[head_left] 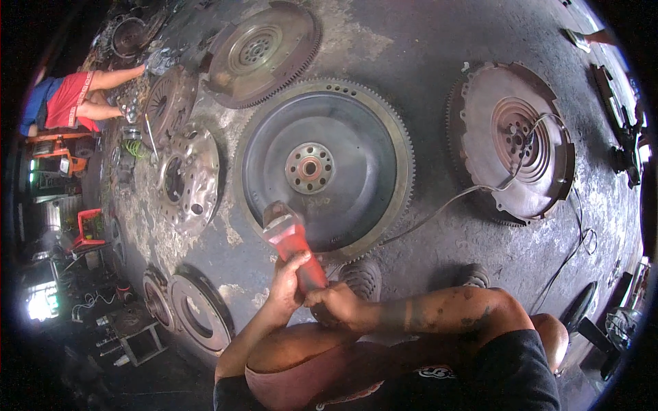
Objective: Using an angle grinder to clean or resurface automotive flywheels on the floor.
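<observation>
A red angle grinder (299,252) is held in both my hands, its metal head over the near left rim of a large toothed flywheel (274,137). My left hand (288,282) wraps the side of its body, thumb on top. Behind it, my right hand (336,305) closes round the rear end. The flywheel lies flat on the floor in front of me, with a ring of bolt holes round its hub (310,168). I cannot tell whether the grinder's disc touches the metal, as its head is blurred.
Another flywheel (473,130) lies right, crossed by a grey cable (445,204). One more flywheel (223,61) lies beyond. Left are a shiny clutch cover (205,161), a rusty clutch cover (181,103) and metal rings (219,329). A person (68,99) in red shorts stands far left. My shoe (361,279) is beside the flywheel.
</observation>
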A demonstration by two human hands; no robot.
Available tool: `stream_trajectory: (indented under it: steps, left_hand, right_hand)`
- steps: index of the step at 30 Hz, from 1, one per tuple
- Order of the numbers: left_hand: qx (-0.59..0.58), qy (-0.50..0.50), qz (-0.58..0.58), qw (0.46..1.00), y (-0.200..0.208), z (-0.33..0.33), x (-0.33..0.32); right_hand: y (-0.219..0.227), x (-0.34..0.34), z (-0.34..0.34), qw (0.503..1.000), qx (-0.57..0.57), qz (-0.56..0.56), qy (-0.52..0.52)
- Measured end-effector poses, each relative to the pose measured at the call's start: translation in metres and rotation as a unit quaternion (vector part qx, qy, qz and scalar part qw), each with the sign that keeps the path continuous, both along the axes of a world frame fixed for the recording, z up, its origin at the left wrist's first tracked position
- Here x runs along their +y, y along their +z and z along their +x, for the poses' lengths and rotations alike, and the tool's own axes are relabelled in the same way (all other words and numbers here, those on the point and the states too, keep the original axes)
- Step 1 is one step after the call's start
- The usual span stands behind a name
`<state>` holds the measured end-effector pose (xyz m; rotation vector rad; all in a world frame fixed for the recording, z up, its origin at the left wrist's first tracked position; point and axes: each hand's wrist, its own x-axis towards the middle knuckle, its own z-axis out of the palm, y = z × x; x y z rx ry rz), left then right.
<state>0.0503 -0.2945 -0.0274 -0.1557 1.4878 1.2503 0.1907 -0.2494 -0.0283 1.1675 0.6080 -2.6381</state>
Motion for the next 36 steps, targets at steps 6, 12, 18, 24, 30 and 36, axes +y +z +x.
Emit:
stream_trajectory:
  steps: [6,12,18,24,30,36]
  left_hand:
    - [-0.006,-0.084,-0.013,0.996,0.004,0.012,0.007]
    - [0.002,-0.204,0.024,0.979,0.002,0.023,0.021]
    - [0.068,-0.104,-0.009,0.992,0.005,0.023,0.017]
    - [0.028,-0.103,-0.017,0.994,0.014,0.033,0.029]
    - [-0.008,-0.224,0.004,0.975,0.007,0.046,0.049]
    - [0.01,-0.157,0.005,0.988,0.007,0.044,0.036]
  right_hand:
    - [0.002,-0.017,0.016,0.997,-0.037,0.049,-0.036]
    - [0.001,-0.037,0.026,0.984,-0.06,0.066,-0.152]
    - [0.002,-0.003,0.025,0.996,0.007,-0.043,-0.083]
    - [0.01,-0.007,0.031,0.995,-0.027,-0.015,-0.092]
    - [0.008,-0.021,0.041,0.979,-0.061,0.052,-0.19]
    - [0.009,-0.01,0.042,0.987,-0.047,0.056,-0.146]
